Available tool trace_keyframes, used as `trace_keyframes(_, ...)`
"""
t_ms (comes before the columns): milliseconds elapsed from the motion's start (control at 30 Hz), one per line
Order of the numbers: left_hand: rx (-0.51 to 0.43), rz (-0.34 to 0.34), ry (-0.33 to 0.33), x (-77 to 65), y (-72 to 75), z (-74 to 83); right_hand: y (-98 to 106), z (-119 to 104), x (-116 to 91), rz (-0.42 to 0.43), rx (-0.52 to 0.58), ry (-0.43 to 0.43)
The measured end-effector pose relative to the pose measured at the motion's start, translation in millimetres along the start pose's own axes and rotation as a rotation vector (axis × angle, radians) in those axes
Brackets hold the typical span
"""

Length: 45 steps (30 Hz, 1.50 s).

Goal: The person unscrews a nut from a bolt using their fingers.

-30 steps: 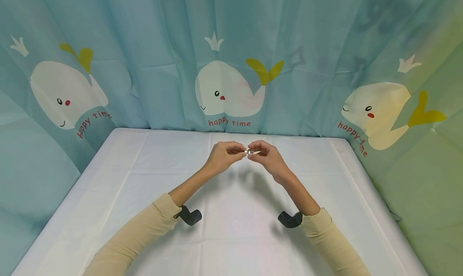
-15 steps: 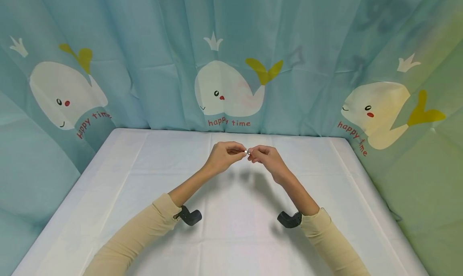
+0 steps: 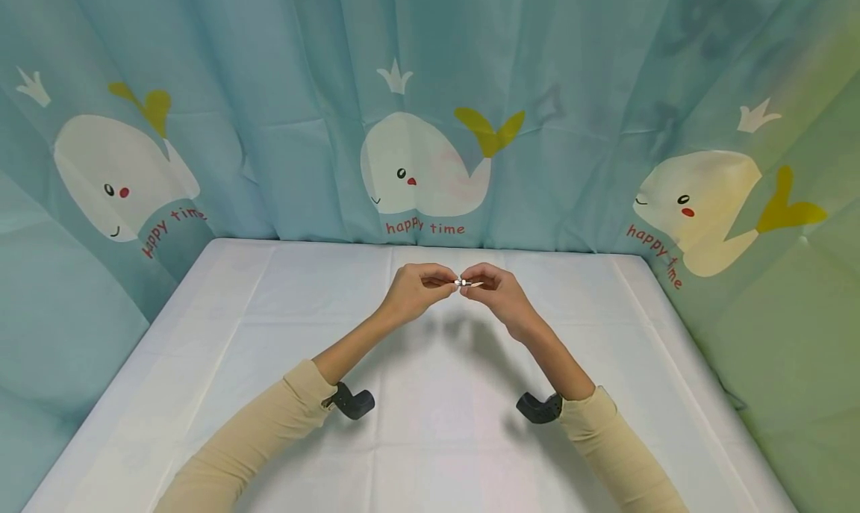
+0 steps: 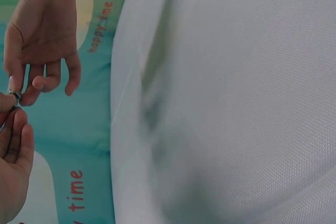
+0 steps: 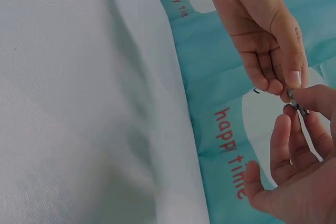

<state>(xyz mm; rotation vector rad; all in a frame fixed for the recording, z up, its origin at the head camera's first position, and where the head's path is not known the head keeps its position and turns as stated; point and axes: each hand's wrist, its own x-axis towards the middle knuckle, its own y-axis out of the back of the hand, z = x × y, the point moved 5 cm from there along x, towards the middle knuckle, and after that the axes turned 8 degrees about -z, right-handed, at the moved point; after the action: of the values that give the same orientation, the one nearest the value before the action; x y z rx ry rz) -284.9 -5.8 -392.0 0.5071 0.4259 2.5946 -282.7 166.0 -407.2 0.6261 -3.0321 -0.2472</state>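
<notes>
Above the far part of the table, a small silvery bolt-like metal piece (image 3: 462,282) lies level between both hands. My left hand (image 3: 419,289) pinches its left end between thumb and fingers. From the other side my right hand (image 3: 496,293) has thumb and fingertips on the piece's middle, and a thin end extends toward the palm. In the right wrist view the metal piece (image 5: 296,102) shows between the fingertips, its ends partly hidden. Only a dark bit of the metal piece (image 4: 16,97) shows in the left wrist view.
A white cloth covers the table (image 3: 430,438) below the hands. Blue-green curtains (image 3: 282,125) with whale prints stand behind and at both sides. Black curved mounts (image 3: 354,401) stick out from the wrists over the table.
My right hand's fingers rolled round the metal piece half a second ago, then spread back to about their earlier pose. My left hand stays still, holding its end.
</notes>
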Motion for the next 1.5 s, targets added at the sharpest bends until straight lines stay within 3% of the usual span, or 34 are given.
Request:
trace_keyframes(200,-0.002,0.012,-0.006,0.1,0.0,0.9,-0.5,-1.0,-0.3,-0.003,-0.024,0.014)
trace_keyframes(500,-0.005,0.017,-0.021,0.9,0.7,3.4,1.2,1.5,1.5,0.006,-0.001,-0.033)
trace_keyframes(1067,0.001,0.009,0.0,0.6,0.0,0.6,0.9,-0.2,-0.2,-0.01,0.001,0.036)
trace_keyframes(1500,-0.005,0.01,-0.028,1.8,-0.3,2.9,2.8,-0.9,0.5,-0.005,0.026,-0.041)
